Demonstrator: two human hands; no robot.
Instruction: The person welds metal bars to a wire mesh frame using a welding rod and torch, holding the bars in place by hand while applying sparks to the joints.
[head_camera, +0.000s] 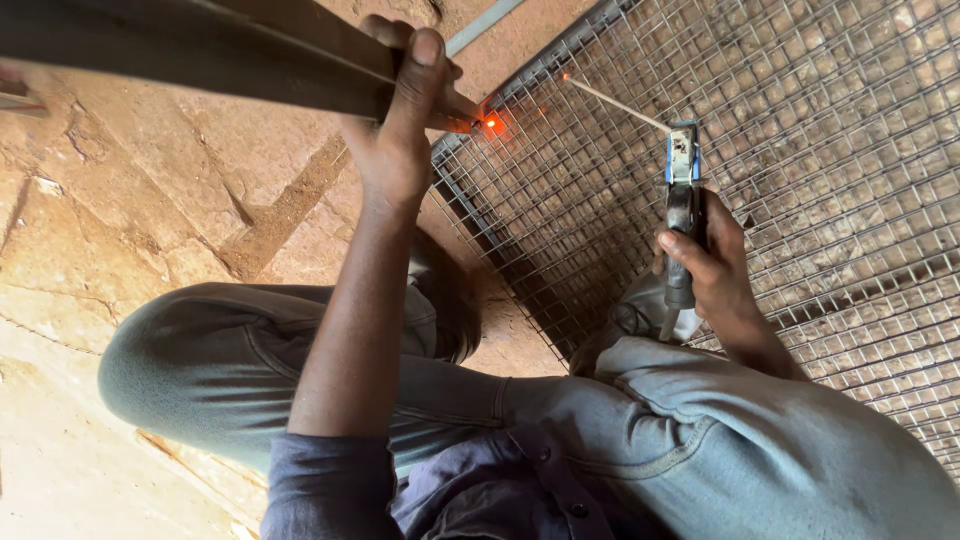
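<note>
My left hand (400, 120) clamps the steel bar (200, 55) onto the mesh (800, 150) by the glowing weld (490, 123), while my right hand (710, 265) closes its grip around the electrode holder (682, 200), rod (620, 105) angled clear.

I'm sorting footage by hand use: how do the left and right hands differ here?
The left hand grips a long dark metal bar beside a glowing orange spot; the right hand grips an electrode holder with a thin rod. The left reaches farther forward; the right stays near the knee. Both are bare, over the wire mesh.
</note>
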